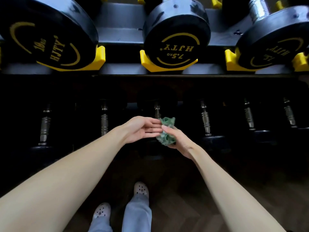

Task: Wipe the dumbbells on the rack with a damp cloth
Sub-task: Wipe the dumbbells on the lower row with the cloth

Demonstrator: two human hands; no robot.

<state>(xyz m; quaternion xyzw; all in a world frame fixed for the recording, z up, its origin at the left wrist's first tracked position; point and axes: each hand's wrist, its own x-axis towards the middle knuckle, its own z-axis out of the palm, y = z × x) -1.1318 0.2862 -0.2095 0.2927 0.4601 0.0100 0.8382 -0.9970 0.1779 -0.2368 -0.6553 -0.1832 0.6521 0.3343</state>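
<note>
My right hand (178,140) grips the green cloth (166,131), bunched into a crumpled wad between thumb and curled fingers. My left hand (142,129) is open beside it, palm turned inward and fingers straight, their tips touching the cloth. Both hands meet low in front of the rack (120,32), with the cloth just in front of the middle chrome handle (157,111) of the lower dumbbells (204,119), which stand in a dark row; I cannot tell whether the cloth touches it.

On the upper shelf, well above my hands, a large dumbbell (50,39) sits at the left, the 7.5 kg dumbbell (177,42) in the middle and a third dumbbell (275,46) at the right, each resting in yellow cradles (150,64).

Below my arms are the wooden floor (192,206), my pale clogs (141,189) and light jeans (137,213).
</note>
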